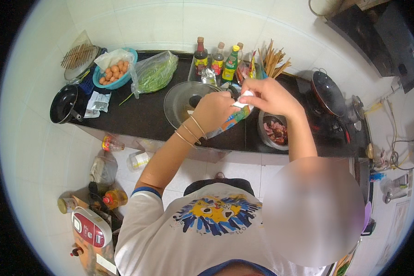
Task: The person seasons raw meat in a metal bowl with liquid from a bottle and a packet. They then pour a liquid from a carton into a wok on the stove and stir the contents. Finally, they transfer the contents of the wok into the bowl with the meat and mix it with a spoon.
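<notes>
Over the counter I hold a colourful plastic packet (233, 120), green, orange and blue with a white top edge. My left hand (215, 109) is closed on one side of its top, two bangles on the wrist. My right hand (270, 95) pinches the white corner from the other side. Whether the packet is torn cannot be made out. Behind my left hand lies a large round clear glass bowl or lid (175, 105), partly hidden. Under my right forearm stands a metal bowl (265, 137) with pieces of raw meat (276, 130).
Sauce bottles (230, 63) stand along the back wall beside wooden sticks (273, 60). At left are a blue basket of eggs (114, 73), bagged greens (155, 76) and a small black pan (63, 105). A wok (327, 92) sits at right; a rice cooker (91, 227) is lower left.
</notes>
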The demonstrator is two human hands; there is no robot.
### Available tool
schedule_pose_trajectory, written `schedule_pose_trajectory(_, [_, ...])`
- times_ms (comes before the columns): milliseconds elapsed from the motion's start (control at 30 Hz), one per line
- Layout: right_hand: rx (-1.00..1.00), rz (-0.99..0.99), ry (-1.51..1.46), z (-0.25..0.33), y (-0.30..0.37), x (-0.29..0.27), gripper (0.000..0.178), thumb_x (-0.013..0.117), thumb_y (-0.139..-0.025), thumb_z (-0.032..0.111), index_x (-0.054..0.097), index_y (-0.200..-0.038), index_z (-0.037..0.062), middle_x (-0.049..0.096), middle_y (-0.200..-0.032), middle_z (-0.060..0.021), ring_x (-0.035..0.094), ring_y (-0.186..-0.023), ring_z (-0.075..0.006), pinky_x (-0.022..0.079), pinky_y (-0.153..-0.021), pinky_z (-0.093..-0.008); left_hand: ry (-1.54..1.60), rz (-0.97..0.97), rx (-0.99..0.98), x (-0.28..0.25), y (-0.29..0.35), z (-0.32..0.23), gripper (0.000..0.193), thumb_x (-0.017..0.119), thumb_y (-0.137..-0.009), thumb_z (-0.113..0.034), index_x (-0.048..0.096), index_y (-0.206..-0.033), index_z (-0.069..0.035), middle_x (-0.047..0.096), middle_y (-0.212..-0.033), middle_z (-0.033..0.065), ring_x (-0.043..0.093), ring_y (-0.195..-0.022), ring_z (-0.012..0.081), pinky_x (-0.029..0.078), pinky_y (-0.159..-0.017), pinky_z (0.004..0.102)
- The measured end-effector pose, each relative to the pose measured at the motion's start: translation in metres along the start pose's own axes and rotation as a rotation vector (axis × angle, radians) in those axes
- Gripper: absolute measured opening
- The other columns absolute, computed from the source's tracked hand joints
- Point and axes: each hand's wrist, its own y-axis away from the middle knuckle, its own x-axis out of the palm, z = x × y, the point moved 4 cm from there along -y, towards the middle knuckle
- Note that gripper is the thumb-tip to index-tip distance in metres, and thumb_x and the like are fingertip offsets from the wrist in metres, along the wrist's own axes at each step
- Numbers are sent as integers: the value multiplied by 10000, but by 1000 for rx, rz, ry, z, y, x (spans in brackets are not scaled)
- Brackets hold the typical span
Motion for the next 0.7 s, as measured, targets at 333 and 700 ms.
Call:
schedule_pose_trajectory(333, [278,-597,-163,-69,-35,-30,413,609,-826,392,557,-967,7,521,-529,-83,523,-483,-151,409,-477,-304,-96,-207,-365,-16,-73,147,316,597,-789,-327,600,-684,-29,582,-705,147,568,-678,330,455,-628,424])
schedule_pose_trajectory(700, [782,-721,-332,-153,102,102,249,616,-834,231,559,-942,14,563,-567,-83,543,-500,-153,417,-495,-285,494,-122,-766,123,-33,371,398,677,-767,-337,612,-706,51,534,-573,36,461,-552,123,380,-528,325])
